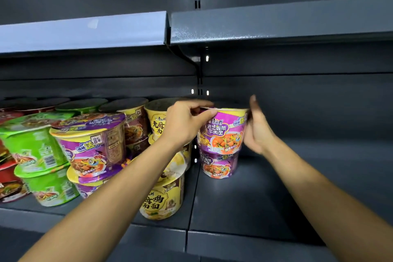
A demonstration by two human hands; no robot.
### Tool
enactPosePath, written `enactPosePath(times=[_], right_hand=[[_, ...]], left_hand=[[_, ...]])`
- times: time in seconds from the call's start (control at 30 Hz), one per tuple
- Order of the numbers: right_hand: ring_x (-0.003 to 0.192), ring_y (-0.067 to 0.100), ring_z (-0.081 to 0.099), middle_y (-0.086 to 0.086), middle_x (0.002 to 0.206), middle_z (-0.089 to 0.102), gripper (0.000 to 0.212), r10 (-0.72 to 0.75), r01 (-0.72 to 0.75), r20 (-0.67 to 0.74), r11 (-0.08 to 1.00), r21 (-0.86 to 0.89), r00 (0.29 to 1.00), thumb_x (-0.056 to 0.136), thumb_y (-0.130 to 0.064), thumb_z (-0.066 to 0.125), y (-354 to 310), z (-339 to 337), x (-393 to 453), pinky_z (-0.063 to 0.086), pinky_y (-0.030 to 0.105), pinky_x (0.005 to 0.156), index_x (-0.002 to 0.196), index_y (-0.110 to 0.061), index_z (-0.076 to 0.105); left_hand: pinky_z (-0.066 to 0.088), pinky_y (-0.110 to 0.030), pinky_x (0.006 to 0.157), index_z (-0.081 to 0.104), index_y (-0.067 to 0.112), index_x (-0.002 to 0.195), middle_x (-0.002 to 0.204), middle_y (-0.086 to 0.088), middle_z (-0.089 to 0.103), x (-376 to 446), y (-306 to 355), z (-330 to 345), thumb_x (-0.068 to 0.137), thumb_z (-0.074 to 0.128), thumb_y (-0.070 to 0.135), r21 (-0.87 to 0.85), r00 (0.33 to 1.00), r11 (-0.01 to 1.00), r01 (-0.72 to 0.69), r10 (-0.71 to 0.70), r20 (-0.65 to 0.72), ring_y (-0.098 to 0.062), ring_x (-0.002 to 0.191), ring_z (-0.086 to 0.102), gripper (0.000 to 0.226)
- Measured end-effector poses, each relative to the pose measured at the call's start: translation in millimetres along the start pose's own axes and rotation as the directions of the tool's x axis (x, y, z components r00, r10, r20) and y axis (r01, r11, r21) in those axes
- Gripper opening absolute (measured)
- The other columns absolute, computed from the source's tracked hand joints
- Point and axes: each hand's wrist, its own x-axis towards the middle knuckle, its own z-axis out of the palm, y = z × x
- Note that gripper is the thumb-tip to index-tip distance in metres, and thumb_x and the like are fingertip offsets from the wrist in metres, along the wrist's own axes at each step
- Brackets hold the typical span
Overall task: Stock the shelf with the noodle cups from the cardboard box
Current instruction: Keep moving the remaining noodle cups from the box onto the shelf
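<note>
- The top purple noodle cup (223, 132) sits on another purple noodle cup (219, 165), the two forming a stack on the right section of the dark grey shelf (244, 204), far back near the rear wall.
- The left hand (185, 123) grips the top purple cup at its left rim, fingers curled over the lid edge and thumb against the side.
- The right hand (258, 130) presses flat against the right side of the same cup, fingers straight and held together, pointing up.
- Just left of this stack, beyond the shelf divider, stand yellow noodle cups (162, 200), two high, partly hidden by the left forearm.
- Farther left are more purple cups (93, 144), stacked and tilted, then green cups (34, 147), also stacked, and red cups (9, 187) at the left edge.
- Above, an upper shelf (276, 25) runs across the view, with a pale price rail (80, 34) on its left half.
</note>
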Motion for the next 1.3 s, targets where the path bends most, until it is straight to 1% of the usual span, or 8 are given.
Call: enactPosePath(times=[0.13,0.37,0.47,0.63,0.83,0.93,1.17,1.3], right_hand=[[0.108,0.031,0.064,0.016,0.118,0.066,0.097,0.02,-0.021,-0.017,1.0,-0.011,1.0,0.058,-0.07,0.063,8,-5,14,0.053,0.041,0.089,0.131,-0.008,0.05],[0.108,0.034,0.063,0.017,0.121,0.064,0.054,-0.054,0.057,-0.126,0.998,0.016,0.991,0.084,-0.035,0.062,10,-14,43,0.049,0.047,0.097,0.129,-0.007,0.052],[0.099,0.032,0.066,0.016,0.112,0.068,0.03,-0.054,0.054,-0.183,0.999,-0.007,0.982,0.092,-0.027,0.055,10,-15,51,0.052,0.044,0.091,0.115,-0.008,0.06],[0.082,0.024,0.069,0.011,0.093,0.072,0.02,-0.041,0.035,-0.246,0.999,-0.026,0.968,0.095,-0.026,0.049,9,-14,55,0.054,0.035,0.074,0.1,-0.011,0.062],[0.078,0.024,0.068,0.012,0.092,0.071,0.023,0.001,-0.003,-0.283,1.0,-0.007,0.959,0.095,-0.027,0.046,7,-11,58,0.054,0.035,0.076,0.089,-0.012,0.063],[0.075,0.023,0.069,0.01,0.086,0.073,0.027,0.0,-0.005,-0.294,1.0,-0.015,0.956,0.096,-0.029,0.044,5,-9,57,0.054,0.036,0.076,0.085,-0.014,0.064],[0.09,0.026,0.069,0.009,0.103,0.07,0.051,0.047,-0.068,-0.362,0.997,-0.046,0.931,0.092,-0.056,0.045,4,-10,51,0.054,0.035,0.07,0.121,-0.015,0.054],[0.098,0.023,0.064,0.006,0.118,0.064,0.063,0.046,-0.083,-0.43,0.994,-0.067,0.902,0.092,-0.06,0.038,0,-9,45,0.048,0.032,0.073,0.135,-0.015,0.047]], left_hand=[[0.055,-0.034,0.083,0.074,0.024,0.104,0.089,0.004,0.074,4,-13,7,0.081,0.073,0.034,0.01,1.0,1.0,0.014,-0.014,0.014,-0.006,0.087,0.067,0.026],[0.046,-0.013,0.07,0.072,0.024,0.109,0.087,0.0,0.073,16,-23,17,0.083,0.071,0.031,0.07,0.999,0.997,0.033,-0.035,0.036,-0.004,0.077,0.062,0.027],[0.044,-0.013,0.067,0.07,0.025,0.114,0.094,0.001,0.073,20,-25,21,0.085,0.068,0.032,0.127,0.998,0.991,0.044,-0.048,0.028,-0.009,0.087,0.065,0.03],[0.037,-0.015,0.068,0.064,0.026,0.124,0.105,-0.003,0.072,20,-22,20,0.091,0.061,0.032,0.303,0.997,0.95,-0.068,0.052,0.06,-0.016,0.095,0.065,0.033],[0.036,0.002,0.062,0.066,0.022,0.121,0.101,-0.007,0.074,18,-19,20,0.092,0.061,0.028,0.246,0.993,0.964,-0.106,0.088,0.082,-0.004,0.083,0.059,0.03],[0.036,0.003,0.06,0.067,0.021,0.12,0.099,-0.007,0.074,18,-18,21,0.091,0.062,0.027,0.225,0.992,0.969,-0.105,0.088,0.086,-0.002,0.079,0.055,0.03],[0.037,0.0,0.06,0.06,0.026,0.127,0.099,-0.006,0.073,17,-16,19,0.093,0.059,0.028,0.239,0.993,0.969,-0.061,0.034,0.114,-0.004,0.081,0.059,0.034],[0.041,-0.014,0.071,0.05,0.025,0.137,0.096,0.002,0.073,16,-14,18,0.092,0.06,0.019,0.298,0.99,0.951,-0.077,0.039,0.132,-0.011,0.087,0.064,0.047]])
